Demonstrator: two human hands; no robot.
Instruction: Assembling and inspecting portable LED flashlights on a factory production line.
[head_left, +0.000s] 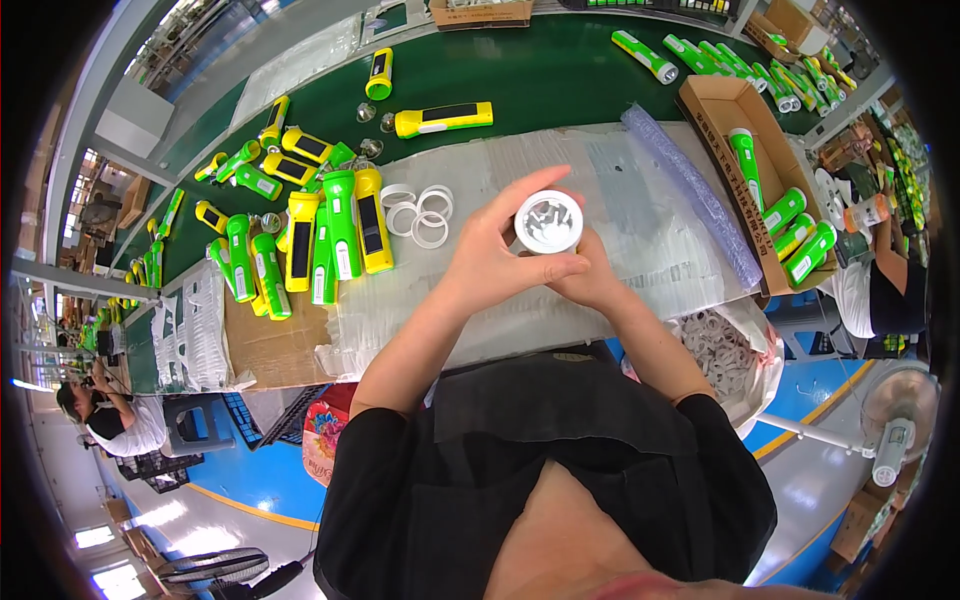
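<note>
Factory assembly line, green conveyor (540, 70), flashlights (340, 235)

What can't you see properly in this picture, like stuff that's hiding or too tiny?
All in the head view:
- Right hand: mostly hidden behind the left hand and the round white reflector piece.
- Back of the reflector piece: covered by both hands.
- White rings in the bag: too small to count, partly hidden by the right forearm.
- Small clear parts on the green belt: too tiny to identify.
- Flashlights at top right: bent and cut off by the fisheye rim.
</note>
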